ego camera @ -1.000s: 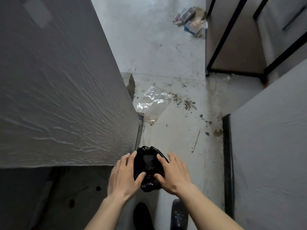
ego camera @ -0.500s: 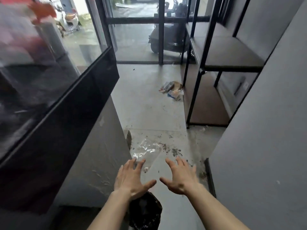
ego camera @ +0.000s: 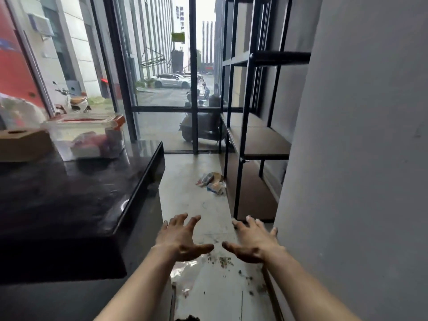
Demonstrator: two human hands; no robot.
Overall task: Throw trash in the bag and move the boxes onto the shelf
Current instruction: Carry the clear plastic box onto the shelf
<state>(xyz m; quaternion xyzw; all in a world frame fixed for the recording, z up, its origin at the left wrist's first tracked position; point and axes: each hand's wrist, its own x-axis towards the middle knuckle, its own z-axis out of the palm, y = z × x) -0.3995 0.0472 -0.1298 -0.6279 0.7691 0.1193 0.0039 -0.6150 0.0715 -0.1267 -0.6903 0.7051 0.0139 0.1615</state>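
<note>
My left hand (ego camera: pixel 181 239) and my right hand (ego camera: pixel 253 242) are stretched out in front of me, fingers spread, holding nothing. Under my left wrist a crumpled clear plastic wrapper (ego camera: pixel 185 274) lies on the floor. Just a sliver of the black trash bag (ego camera: pixel 187 318) shows at the bottom edge. Farther down the passage a small heap of trash (ego camera: pixel 212 183) lies beside the foot of the black metal shelf (ego camera: pixel 259 144). A cardboard box (ego camera: pixel 23 143) and a clear plastic box (ego camera: pixel 88 135) stand on the dark counter (ego camera: pixel 92 193) at left.
A grey wall (ego camera: pixel 359 158) closes the right side. Dirt crumbs (ego camera: pixel 224 260) are scattered on the floor between my hands. Glass doors (ego camera: pixel 176 89) stand at the far end, with a scooter (ego camera: pixel 201 126) outside.
My hands let go of the black bag, which stays low on the floor. The view tilted up from the floor to the passage, counter and shelf; both hands rose, open.
</note>
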